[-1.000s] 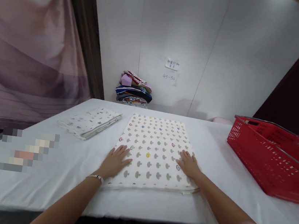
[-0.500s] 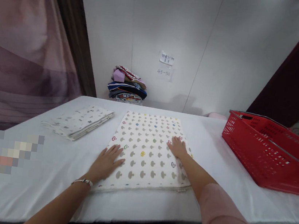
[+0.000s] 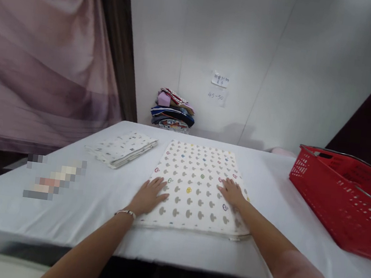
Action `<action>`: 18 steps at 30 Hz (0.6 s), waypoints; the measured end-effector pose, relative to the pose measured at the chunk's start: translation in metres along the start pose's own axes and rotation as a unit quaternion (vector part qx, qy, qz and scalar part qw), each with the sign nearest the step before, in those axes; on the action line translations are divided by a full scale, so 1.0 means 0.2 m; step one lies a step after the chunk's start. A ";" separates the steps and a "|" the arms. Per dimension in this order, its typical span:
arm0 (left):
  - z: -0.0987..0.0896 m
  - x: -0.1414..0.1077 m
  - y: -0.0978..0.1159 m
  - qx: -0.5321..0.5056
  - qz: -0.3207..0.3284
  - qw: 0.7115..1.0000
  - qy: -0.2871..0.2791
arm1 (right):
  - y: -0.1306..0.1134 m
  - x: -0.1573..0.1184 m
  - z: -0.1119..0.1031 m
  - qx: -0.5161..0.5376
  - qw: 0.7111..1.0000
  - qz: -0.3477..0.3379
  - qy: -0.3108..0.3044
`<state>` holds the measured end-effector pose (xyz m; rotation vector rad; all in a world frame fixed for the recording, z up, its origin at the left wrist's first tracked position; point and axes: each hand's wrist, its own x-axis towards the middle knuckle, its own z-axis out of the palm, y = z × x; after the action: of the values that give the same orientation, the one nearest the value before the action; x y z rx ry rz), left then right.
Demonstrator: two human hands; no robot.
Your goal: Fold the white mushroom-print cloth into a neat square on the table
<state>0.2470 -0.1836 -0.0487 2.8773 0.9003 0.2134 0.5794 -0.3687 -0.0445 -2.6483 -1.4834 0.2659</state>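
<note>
A folded white cloth (image 3: 197, 177) with grey mushroom prints and a few coloured ones lies flat on the white-covered table in front of me. My left hand (image 3: 149, 194) rests on its left edge, fingers stretched out and palm down. On the cloth's right side lies my right hand (image 3: 232, 191), flat with its fingers slightly spread. Neither hand grips anything. To the left is a second folded white cloth (image 3: 124, 147) with small grey prints, apart from both hands.
A red plastic basket (image 3: 344, 201) with metal handles stands at the table's right. Against the back wall is a stack of folded fabrics (image 3: 173, 111), left of two paper notes (image 3: 218, 88). A pink curtain (image 3: 46, 57) hangs at left. A pixelated patch covers part of the left tabletop.
The view has turned left, so everything appears shifted to the right. Both hands still lie flat on the mushroom-print cloth, in nearly the same places.
</note>
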 end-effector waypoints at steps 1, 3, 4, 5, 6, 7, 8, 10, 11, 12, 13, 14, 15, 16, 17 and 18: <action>0.00 0.00 0.00 -0.004 -0.002 1.000 0.001 | 0.02 -0.05 0.01 0.000 1.000 -0.009 -0.004; -0.01 0.00 0.01 -0.015 -0.006 1.000 -0.001 | 0.07 -0.16 0.03 -0.002 1.000 -0.018 -0.004; -0.02 -0.01 0.02 -0.020 -0.009 1.000 -0.002 | 0.10 -0.22 0.05 -0.005 1.000 -0.020 0.002; -0.02 -0.01 0.02 -0.026 -0.012 1.000 -0.002 | 0.14 -0.28 0.06 -0.008 1.000 -0.021 0.010; -0.03 -0.01 0.03 -0.031 -0.014 0.999 -0.002 | 0.18 -0.33 0.08 -0.011 1.000 -0.019 0.019; -0.03 -0.02 0.03 -0.036 -0.017 0.999 -0.002 | 0.22 -0.38 0.09 -0.010 0.999 -0.014 0.027; -0.04 -0.03 0.03 -0.042 -0.021 0.999 0.000 | 0.26 -0.42 0.11 -0.004 0.999 -0.010 0.033; -0.04 -0.06 0.02 -0.055 -0.031 0.998 0.009 | 0.33 -0.48 0.14 0.018 0.999 -0.004 0.045; -0.03 -0.08 0.01 -0.063 -0.041 0.997 0.018 | 0.36 -0.51 0.15 0.031 0.998 -0.004 0.052; -0.03 -0.11 0.00 -0.070 -0.053 0.996 0.032 | 0.39 -0.53 0.16 0.042 0.997 -0.006 0.058; -0.02 -0.13 -0.02 -0.078 -0.066 0.993 0.050 | 0.40 -0.55 0.17 0.052 0.997 -0.005 0.065; -0.01 -0.16 -0.04 -0.087 -0.081 0.991 0.069 | 0.41 -0.56 0.17 0.057 0.996 -0.002 0.073; -0.01 -0.19 -0.06 -0.096 -0.096 0.987 0.088 | 0.41 -0.58 0.17 0.060 0.995 0.001 0.083; 0.00 -0.22 -0.07 -0.107 -0.111 0.982 0.107 | 0.40 -0.60 0.18 0.060 0.993 0.003 0.100; 0.01 -0.25 -0.08 -0.118 -0.124 0.978 0.122 | 0.37 -0.63 0.18 0.060 0.991 0.002 0.122; 0.01 -0.28 -0.09 -0.129 -0.135 0.973 0.135 | 0.35 -0.65 0.18 0.062 0.987 -0.006 0.147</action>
<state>0.1910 -0.2015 -0.0589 2.4918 1.1959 0.6526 0.5635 -0.5158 -0.0775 -2.4522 -1.3417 -0.0321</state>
